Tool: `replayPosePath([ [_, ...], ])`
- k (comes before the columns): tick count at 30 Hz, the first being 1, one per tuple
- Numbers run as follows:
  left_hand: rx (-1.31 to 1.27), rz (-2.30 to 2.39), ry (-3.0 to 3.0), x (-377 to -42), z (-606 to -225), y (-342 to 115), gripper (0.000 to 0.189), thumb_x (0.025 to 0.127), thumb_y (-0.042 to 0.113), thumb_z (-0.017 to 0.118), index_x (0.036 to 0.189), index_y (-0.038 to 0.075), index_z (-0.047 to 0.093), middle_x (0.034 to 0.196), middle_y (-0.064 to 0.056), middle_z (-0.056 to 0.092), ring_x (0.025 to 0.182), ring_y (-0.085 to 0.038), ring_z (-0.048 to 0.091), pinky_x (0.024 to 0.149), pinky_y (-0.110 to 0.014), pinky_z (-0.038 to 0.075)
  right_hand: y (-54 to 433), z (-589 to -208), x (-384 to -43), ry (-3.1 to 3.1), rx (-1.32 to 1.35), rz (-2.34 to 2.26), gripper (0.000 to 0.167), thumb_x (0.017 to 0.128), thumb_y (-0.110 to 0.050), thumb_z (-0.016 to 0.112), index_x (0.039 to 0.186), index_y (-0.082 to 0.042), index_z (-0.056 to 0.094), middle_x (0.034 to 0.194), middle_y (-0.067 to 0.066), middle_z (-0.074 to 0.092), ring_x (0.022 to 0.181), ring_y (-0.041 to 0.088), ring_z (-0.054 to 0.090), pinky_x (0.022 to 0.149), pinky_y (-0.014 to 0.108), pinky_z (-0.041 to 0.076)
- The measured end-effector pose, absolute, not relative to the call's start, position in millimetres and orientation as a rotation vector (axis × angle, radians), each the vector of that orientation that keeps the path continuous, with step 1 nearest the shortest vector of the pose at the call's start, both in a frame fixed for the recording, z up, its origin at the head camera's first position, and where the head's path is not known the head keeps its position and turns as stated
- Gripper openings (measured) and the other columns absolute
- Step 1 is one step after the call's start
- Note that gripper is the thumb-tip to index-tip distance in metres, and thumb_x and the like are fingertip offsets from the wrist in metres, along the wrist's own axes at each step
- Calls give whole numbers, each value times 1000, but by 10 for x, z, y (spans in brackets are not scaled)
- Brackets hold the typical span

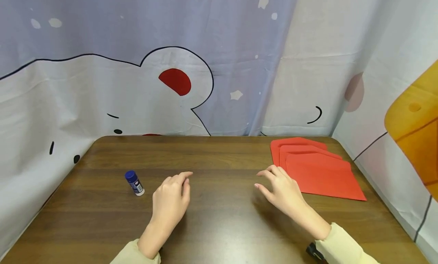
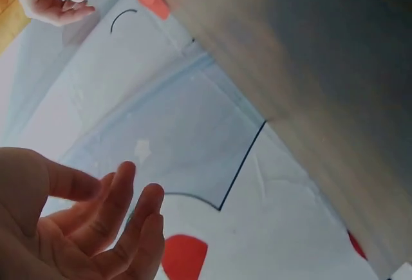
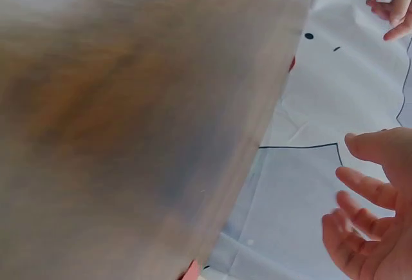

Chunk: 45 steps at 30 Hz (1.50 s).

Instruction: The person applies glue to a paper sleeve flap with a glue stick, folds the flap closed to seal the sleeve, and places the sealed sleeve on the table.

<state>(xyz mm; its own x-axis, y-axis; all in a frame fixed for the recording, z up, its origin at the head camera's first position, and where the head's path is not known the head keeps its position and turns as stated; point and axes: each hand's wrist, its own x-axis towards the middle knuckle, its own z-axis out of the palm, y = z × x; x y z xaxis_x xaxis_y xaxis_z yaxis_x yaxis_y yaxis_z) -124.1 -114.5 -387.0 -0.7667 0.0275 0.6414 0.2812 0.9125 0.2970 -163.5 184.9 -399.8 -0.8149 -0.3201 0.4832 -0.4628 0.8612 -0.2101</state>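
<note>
Left hand (image 1: 170,198) and right hand (image 1: 284,188) loosely spread, empty; red envelopes (image 1: 323,176) seem light, bendable; best pinched by edges

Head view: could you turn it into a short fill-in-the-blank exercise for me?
1. The glue stick has a dark ____ cap.
2. The envelopes on the table are coloured ____.
3. The envelopes lie nearer the person's ____ hand than the other.
4. The left hand holds ____.

Missing words: blue; red; right; nothing.
</note>
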Motion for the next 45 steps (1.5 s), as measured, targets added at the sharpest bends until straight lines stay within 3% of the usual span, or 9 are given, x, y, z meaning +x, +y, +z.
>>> replayPosePath([
  [3, -170, -517, -2389, -1241, -3809, -1187, 20, 86, 7, 62, 103, 13, 72, 63, -1, 63, 50, -14, 47, 40, -25, 32, 1782, -3950, -1684, -2553, 598, 441, 18, 78, -27, 78, 93, -20, 70, 85, -6, 58, 82, 13, 55, 51, 26, 43],
  [7, -135, -529, -2356, -1256, -3738, -1267, 28, 85, 7, 64, 113, 11, 68, 65, -1, 63, 49, -10, 42, 41, -22, 27, 1698, -3893, -1773, -2491, 633, 426, 12, 78, -26, 78, 86, -23, 69, 78, -8, 59, 77, 9, 55, 49, 23, 41],
  [13, -92, -577, -2281, -1272, -3654, -1419, 44, 80, 3, 68, 123, 6, 60, 83, -6, 68, 61, -18, 55, 44, -22, 33, 1594, -3851, -1942, -2398, 743, 484, 11, 77, -19, 78, 79, -21, 68, 76, -8, 59, 75, 10, 57, 56, 26, 48],
  [18, -66, -598, -2225, -1280, -3611, -1567, 45, 80, -1, 68, 123, 1, 58, 91, -12, 69, 73, -27, 60, 48, -33, 42, 1520, -3812, -2056, -2324, 821, 557, 15, 74, -12, 79, 77, -19, 65, 77, -7, 63, 75, 11, 59, 62, 27, 51],
  [22, -32, -636, -2200, -1301, -3604, -1711, 54, 79, -2, 70, 130, -5, 49, 104, -19, 67, 89, -37, 58, 63, -45, 47, 1443, -3754, -2108, -2310, 853, 604, 18, 73, -8, 78, 77, -18, 65, 76, -7, 64, 72, 12, 61, 62, 25, 50],
  [27, 37, -644, -2213, -1344, -3617, -1913, 73, 73, -1, 79, 135, -9, 41, 118, -27, 58, 105, -45, 49, 86, -53, 40, 1337, -3693, -2153, -2271, 883, 671, 18, 72, -5, 79, 76, -17, 65, 74, -5, 64, 70, 12, 60, 63, 25, 50],
  [32, 128, -675, -2244, -1358, -3629, -2069, 80, 69, 4, 83, 135, -8, 40, 119, -28, 55, 104, -45, 46, 85, -55, 38, 1220, -3637, -2200, -2286, 836, 680, 17, 72, -11, 81, 77, -19, 67, 76, -8, 68, 77, 11, 59, 66, 27, 50],
  [38, 329, -793, -2447, -1360, -3636, -2239, 93, 72, 25, 84, 142, -6, 30, 124, -29, 54, 104, -46, 48, 81, -58, 41, 1062, -3588, -2250, -2345, 812, 776, 14, 75, -16, 80, 81, -20, 69, 80, -8, 71, 80, 11, 59, 70, 29, 49],
  [45, 409, -916, -2741, -1369, -3710, -2463, 103, 76, 39, 79, 146, -7, 19, 130, -29, 52, 114, -45, 54, 88, -58, 42, 939, -3587, -2257, -2361, 808, 827, 14, 74, -17, 81, 81, -20, 69, 80, -9, 71, 82, 11, 59, 71, 30, 48],
])
